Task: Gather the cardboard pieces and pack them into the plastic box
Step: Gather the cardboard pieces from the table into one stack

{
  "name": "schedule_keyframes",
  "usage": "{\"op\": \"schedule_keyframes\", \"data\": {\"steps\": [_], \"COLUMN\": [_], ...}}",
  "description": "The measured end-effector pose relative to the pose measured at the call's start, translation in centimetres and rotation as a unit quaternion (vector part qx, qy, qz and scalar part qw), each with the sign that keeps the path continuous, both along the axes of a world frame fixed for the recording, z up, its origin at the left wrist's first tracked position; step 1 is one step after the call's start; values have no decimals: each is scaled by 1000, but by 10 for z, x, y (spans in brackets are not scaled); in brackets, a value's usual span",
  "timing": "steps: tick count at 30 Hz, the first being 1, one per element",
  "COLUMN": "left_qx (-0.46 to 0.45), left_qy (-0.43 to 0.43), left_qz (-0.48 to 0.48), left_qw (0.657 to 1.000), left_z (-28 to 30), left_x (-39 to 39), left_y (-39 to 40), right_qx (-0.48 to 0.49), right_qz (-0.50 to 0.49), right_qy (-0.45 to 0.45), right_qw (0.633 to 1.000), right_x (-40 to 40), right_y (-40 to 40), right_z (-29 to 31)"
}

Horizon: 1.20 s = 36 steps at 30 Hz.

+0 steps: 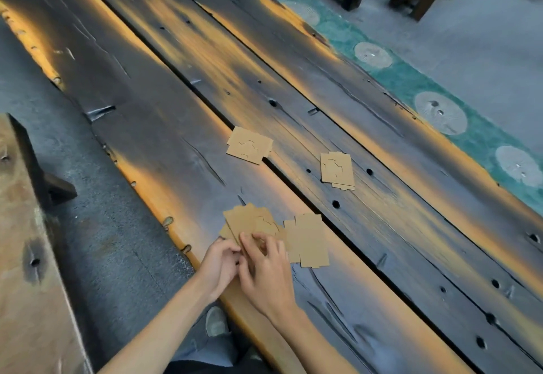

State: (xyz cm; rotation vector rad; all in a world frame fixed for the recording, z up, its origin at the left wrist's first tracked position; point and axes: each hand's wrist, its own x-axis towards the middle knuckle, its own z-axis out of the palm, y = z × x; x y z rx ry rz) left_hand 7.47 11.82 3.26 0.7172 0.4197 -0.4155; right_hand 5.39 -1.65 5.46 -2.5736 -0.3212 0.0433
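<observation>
Tan cardboard pcs w/ curved cut lines; table dark grey w/ orange streaks.

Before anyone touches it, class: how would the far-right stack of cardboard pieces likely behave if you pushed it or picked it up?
The stack looks thin and flat, so probably light and slightly bendy. Its pieces sit offset, with lower edges showing, so a push would likely fan them apart. Lying flush on the table, it may need an edge lifted first.
</observation>
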Motion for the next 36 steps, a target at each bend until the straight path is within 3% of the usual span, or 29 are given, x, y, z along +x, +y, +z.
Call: {"op": "schedule_keyframes", "data": {"steps": [3, 11, 14, 18, 22, 29, 36], "left_qx": [17, 40, 54, 95, 120, 147, 156], "left_qy": [-14, 81, 113, 134, 138, 142, 151], "left_qz": [-29, 33, 58, 72, 84, 98, 117], "left_qw": [999, 995, 990, 984, 980, 974, 969], "left_z": [4, -5, -8, -11, -8, -16, -24], "left_x": [-12, -36, -42, -44, -47, -61, -66], "left_y": [-10, -36, -42, -38, -35, -35, -43], "right_qx": [15, 69, 130, 214, 103, -20, 11], "right_qz": [13, 7, 19, -158, -274, -300, -333], "right_qy": [8, 40, 66, 77, 192, 280, 275], "right_qw": [1000, 997, 989, 961, 937, 912, 902], "right_x": [-11, -40, -41, -2, 47, 69, 72], "right_y": [-11, -35, -53, -98, -145, -156, -149], "right_z": [2, -2, -11, -31, -58, -90, -102]}}
